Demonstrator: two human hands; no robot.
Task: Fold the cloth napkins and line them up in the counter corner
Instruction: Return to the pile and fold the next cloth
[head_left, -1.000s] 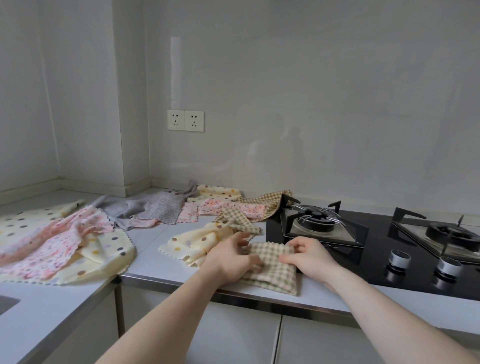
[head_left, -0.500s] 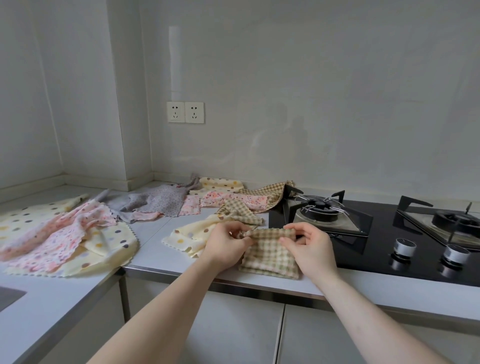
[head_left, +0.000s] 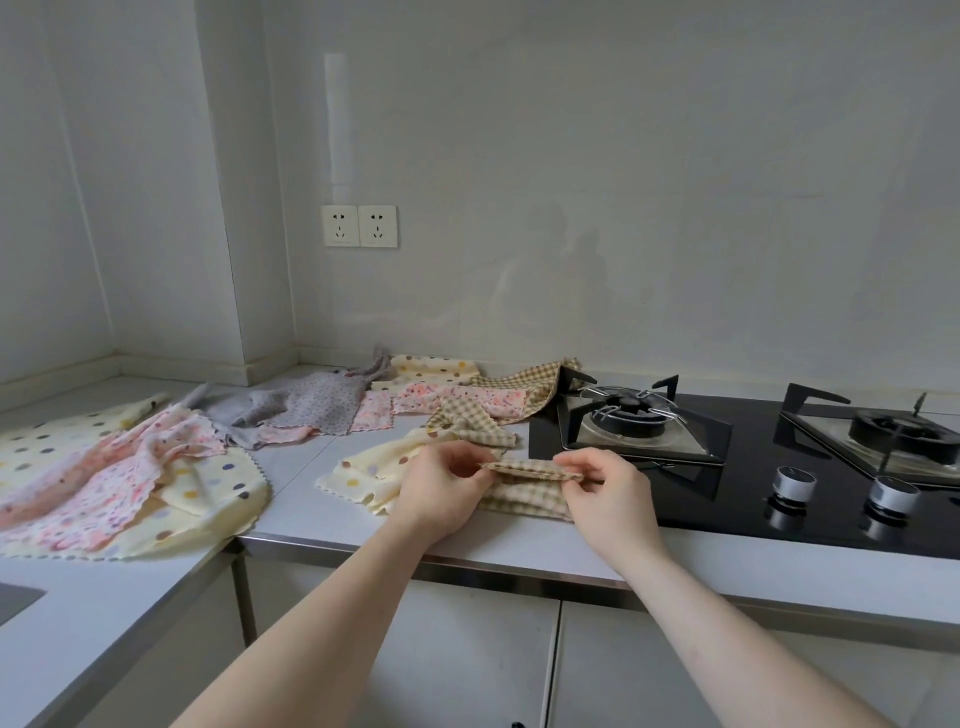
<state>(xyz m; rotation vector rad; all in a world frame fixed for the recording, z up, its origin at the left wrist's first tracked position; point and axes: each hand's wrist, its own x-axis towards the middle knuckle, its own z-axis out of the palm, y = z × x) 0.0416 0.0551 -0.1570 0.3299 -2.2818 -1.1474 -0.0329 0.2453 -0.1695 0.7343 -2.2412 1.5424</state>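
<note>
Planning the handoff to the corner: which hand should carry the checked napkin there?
Probably the left hand: it already pinches the checked napkin and is nearer the corner; the right hand is by the stove.

- A home kitchen was shown, with an L-shaped pale grey worktop (head_left: 322, 525) fitted into a corner of plain white walls.
- A black glass two-burner gas hob (head_left: 727, 499) was set into the worktop, with black metal pan supports (head_left: 641, 415) over each burner and two round silver control knobs (head_left: 792, 480) at its front.
- A white double wall socket (head_left: 359, 226) was mounted above the worktop.
- White cabinet doors (head_left: 467, 649) were fitted beneath a metal-edged counter front.
- Small patterned cloth napkins (head_left: 322, 402), dotted, floral and checked, were seen spread over the worktop.
- The dark edge of what may have been a sink (head_left: 15, 603) was glimpsed at the far left.
</note>
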